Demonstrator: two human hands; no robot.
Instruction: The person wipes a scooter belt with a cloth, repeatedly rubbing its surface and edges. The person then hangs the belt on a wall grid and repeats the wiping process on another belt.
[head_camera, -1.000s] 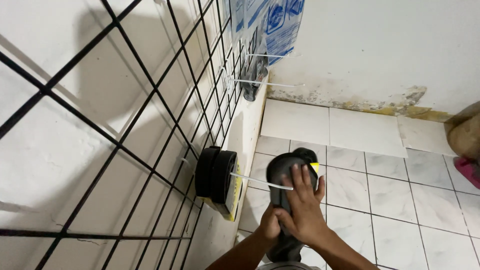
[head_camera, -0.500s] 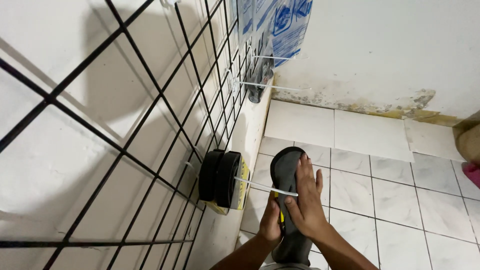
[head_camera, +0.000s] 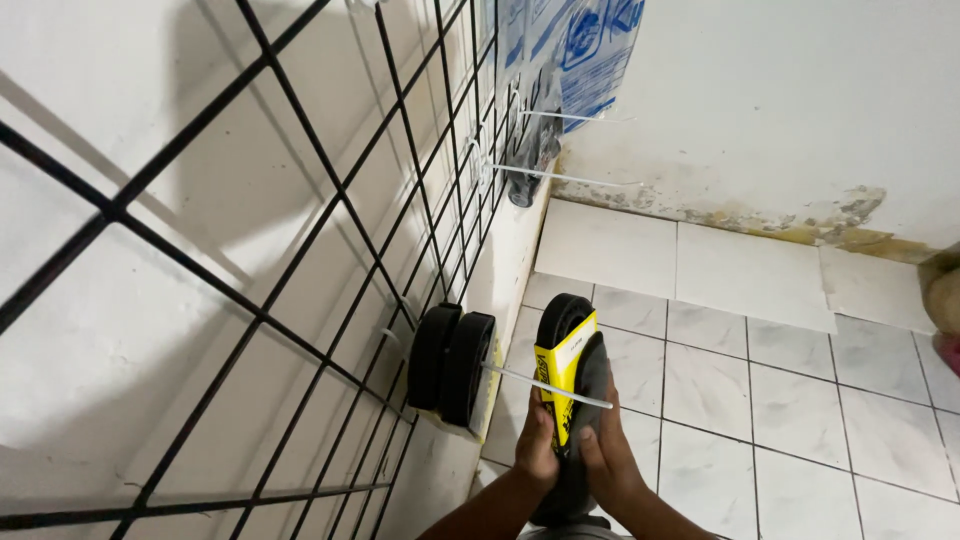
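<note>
Both hands, left (head_camera: 537, 450) and right (head_camera: 607, 462), clasp a carded black roll (head_camera: 566, 345) by its lower edges at the hook (head_camera: 545, 387) tip; it looks light, stiff, easily steered.

Both hands (head_camera: 570, 455) gripping black tyre (head_camera: 575, 400) with yellow label, beside wire grid (head_camera: 300, 250)

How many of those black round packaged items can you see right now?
3. Two black round items hang side by side on a white peg of the wire grid; one is held in both hands. More may be hidden farther along.
</note>
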